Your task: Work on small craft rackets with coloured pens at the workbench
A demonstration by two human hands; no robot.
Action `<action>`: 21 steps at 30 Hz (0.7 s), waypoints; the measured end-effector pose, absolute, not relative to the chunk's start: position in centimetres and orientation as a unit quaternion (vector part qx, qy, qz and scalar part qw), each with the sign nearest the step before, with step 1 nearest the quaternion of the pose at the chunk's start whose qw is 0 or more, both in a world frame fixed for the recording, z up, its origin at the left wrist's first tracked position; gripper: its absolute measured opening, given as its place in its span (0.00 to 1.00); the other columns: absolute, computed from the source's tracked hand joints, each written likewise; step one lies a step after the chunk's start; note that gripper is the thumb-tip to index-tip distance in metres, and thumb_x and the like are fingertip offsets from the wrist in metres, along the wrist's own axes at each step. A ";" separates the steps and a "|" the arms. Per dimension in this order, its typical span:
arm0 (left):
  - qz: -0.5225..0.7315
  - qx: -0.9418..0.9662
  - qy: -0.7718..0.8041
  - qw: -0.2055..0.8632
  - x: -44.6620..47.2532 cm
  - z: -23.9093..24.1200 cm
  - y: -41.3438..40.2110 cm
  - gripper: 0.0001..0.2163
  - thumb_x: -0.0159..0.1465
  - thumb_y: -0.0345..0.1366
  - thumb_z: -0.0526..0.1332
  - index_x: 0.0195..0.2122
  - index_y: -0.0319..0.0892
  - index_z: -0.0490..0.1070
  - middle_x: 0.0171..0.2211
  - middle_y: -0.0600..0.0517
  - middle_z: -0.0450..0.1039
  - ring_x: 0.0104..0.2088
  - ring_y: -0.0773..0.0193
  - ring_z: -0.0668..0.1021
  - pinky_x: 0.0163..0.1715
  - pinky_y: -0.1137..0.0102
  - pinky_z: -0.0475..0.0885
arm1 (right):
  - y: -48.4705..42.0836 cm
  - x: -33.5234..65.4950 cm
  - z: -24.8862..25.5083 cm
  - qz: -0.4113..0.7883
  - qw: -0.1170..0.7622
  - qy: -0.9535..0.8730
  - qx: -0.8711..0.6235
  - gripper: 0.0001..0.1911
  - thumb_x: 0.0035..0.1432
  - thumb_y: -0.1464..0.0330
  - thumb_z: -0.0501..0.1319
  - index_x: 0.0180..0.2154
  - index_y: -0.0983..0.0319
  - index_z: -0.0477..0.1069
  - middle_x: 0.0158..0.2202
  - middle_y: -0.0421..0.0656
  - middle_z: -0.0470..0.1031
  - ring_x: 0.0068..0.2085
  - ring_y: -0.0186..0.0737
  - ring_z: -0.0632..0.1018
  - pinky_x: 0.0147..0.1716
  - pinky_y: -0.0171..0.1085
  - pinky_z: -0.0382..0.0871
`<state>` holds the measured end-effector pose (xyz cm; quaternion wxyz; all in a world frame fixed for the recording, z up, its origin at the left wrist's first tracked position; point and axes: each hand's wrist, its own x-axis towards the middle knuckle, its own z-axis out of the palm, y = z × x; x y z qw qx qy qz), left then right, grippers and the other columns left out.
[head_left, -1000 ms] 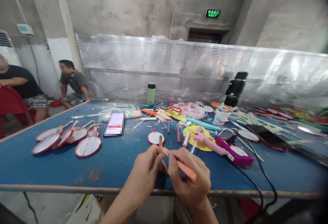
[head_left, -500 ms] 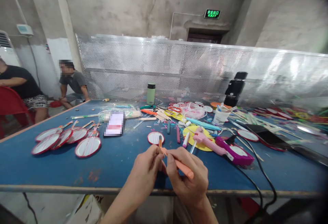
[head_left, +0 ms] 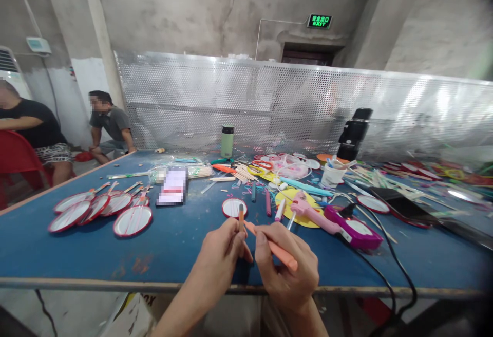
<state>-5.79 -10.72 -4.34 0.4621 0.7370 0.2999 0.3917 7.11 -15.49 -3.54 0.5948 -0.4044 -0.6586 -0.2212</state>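
Over the near edge of the blue table (head_left: pixel 77 255), my left hand (head_left: pixel 223 255) pinches a short orange stick (head_left: pixel 241 214) that stands upright. My right hand (head_left: pixel 287 270) grips an orange craft knife (head_left: pixel 279 251) like a pen, its tip against the stick's lower part. The two hands touch each other. Just beyond them lies a small round white disc with a red rim (head_left: pixel 233 207).
Several red-rimmed round fans (head_left: pixel 133 220) lie at the left. A pink glue gun (head_left: pixel 308 211) and a purple glue gun (head_left: pixel 352 226) with black cable lie at the right. Sticks, pens, a white cup (head_left: pixel 332 174) and a green bottle (head_left: pixel 227 141) clutter the back. Two people sit at far left.
My right hand shifted slightly left and then back with the knife against the stick. Otherwise the hands hold the same position.
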 end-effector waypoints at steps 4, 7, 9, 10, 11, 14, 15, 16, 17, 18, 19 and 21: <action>0.394 0.739 0.297 0.458 -5.8 -4.3 -10.7 0.11 0.71 0.38 0.51 0.31 0.43 0.63 0.24 0.56 0.73 0.25 0.68 0.70 0.27 0.74 0.59 | -15.4 7.1 -3.6 -0.213 0.591 -0.664 -0.406 0.06 0.60 0.77 0.59 0.32 0.62 0.72 0.23 0.39 0.74 0.23 0.31 0.73 0.26 0.32 0.66; 0.394 0.739 0.303 0.454 -5.8 -4.4 -10.7 0.11 0.71 0.38 0.51 0.31 0.43 0.63 0.23 0.56 0.72 0.25 0.68 0.70 0.27 0.74 0.58 | -15.3 7.2 -3.8 -0.204 0.582 -0.671 -0.411 0.07 0.60 0.77 0.59 0.33 0.62 0.73 0.23 0.39 0.74 0.24 0.31 0.73 0.26 0.32 0.66; 0.393 0.740 0.303 0.453 -5.8 -4.4 -10.7 0.11 0.71 0.39 0.51 0.32 0.43 0.63 0.23 0.56 0.72 0.24 0.68 0.70 0.27 0.74 0.59 | -15.3 7.2 -3.9 -0.208 0.588 -0.665 -0.410 0.06 0.60 0.77 0.59 0.33 0.62 0.73 0.24 0.39 0.74 0.24 0.31 0.73 0.27 0.32 0.66; 0.392 0.741 0.302 0.454 -5.8 -4.4 -10.7 0.11 0.71 0.39 0.51 0.32 0.43 0.63 0.23 0.56 0.72 0.24 0.68 0.70 0.27 0.73 0.59 | -15.3 7.2 -3.9 -0.211 0.592 -0.661 -0.409 0.06 0.60 0.77 0.60 0.33 0.62 0.73 0.24 0.39 0.74 0.24 0.31 0.73 0.27 0.32 0.66; 0.391 0.742 0.301 0.454 -5.8 -4.4 -10.7 0.11 0.71 0.39 0.50 0.32 0.43 0.63 0.23 0.56 0.72 0.24 0.68 0.69 0.27 0.73 0.59 | -15.3 7.2 -3.9 -0.215 0.598 -0.656 -0.406 0.06 0.60 0.78 0.60 0.33 0.62 0.72 0.24 0.39 0.74 0.24 0.30 0.73 0.27 0.32 0.66; 0.392 0.741 0.303 0.453 -5.8 -4.3 -10.7 0.11 0.71 0.39 0.50 0.32 0.43 0.64 0.23 0.56 0.72 0.24 0.68 0.69 0.27 0.73 0.59 | -15.4 7.2 -3.7 -0.215 0.599 -0.657 -0.405 0.06 0.60 0.78 0.60 0.33 0.62 0.72 0.24 0.39 0.74 0.24 0.30 0.73 0.27 0.31 0.66; 0.392 0.741 0.304 0.453 -5.8 -4.3 -10.7 0.11 0.71 0.39 0.51 0.32 0.43 0.64 0.23 0.56 0.71 0.24 0.68 0.69 0.27 0.73 0.59 | -15.4 7.2 -3.7 -0.214 0.595 -0.659 -0.407 0.06 0.60 0.77 0.59 0.32 0.62 0.72 0.23 0.39 0.74 0.24 0.30 0.73 0.27 0.31 0.66; 0.392 0.740 0.306 0.453 -5.8 -4.3 -10.7 0.11 0.71 0.39 0.51 0.32 0.43 0.64 0.23 0.56 0.71 0.24 0.68 0.69 0.27 0.73 0.59 | -15.4 7.2 -3.6 -0.215 0.592 -0.661 -0.409 0.06 0.60 0.77 0.59 0.32 0.63 0.72 0.23 0.39 0.74 0.24 0.30 0.73 0.26 0.31 0.66; 0.392 0.740 0.305 0.454 -5.8 -4.3 -10.7 0.11 0.71 0.39 0.51 0.32 0.43 0.64 0.23 0.56 0.71 0.24 0.68 0.69 0.27 0.74 0.59 | -15.4 7.2 -3.6 -0.216 0.590 -0.661 -0.409 0.06 0.60 0.77 0.59 0.32 0.63 0.72 0.23 0.39 0.74 0.24 0.30 0.73 0.26 0.31 0.66; 0.393 0.739 0.303 0.455 -5.8 -4.4 -10.7 0.11 0.71 0.39 0.51 0.32 0.43 0.64 0.23 0.56 0.71 0.24 0.68 0.69 0.27 0.74 0.59 | -15.4 7.2 -3.6 -0.219 0.591 -0.660 -0.409 0.06 0.60 0.77 0.59 0.32 0.63 0.72 0.23 0.39 0.74 0.24 0.30 0.73 0.26 0.31 0.65; 0.393 0.739 0.301 0.457 -5.8 -4.4 -10.7 0.11 0.70 0.39 0.51 0.32 0.43 0.64 0.23 0.56 0.72 0.24 0.68 0.69 0.27 0.74 0.60 | -15.5 7.2 -3.7 -0.221 0.593 -0.657 -0.409 0.06 0.60 0.77 0.59 0.32 0.62 0.72 0.23 0.39 0.74 0.24 0.30 0.73 0.26 0.31 0.65; 0.393 0.738 0.299 0.460 -5.8 -4.5 -10.6 0.10 0.70 0.39 0.51 0.33 0.43 0.64 0.23 0.56 0.72 0.24 0.68 0.69 0.27 0.74 0.60 | -15.5 7.2 -3.8 -0.223 0.598 -0.653 -0.408 0.06 0.60 0.78 0.60 0.32 0.62 0.71 0.24 0.38 0.74 0.24 0.30 0.73 0.27 0.31 0.66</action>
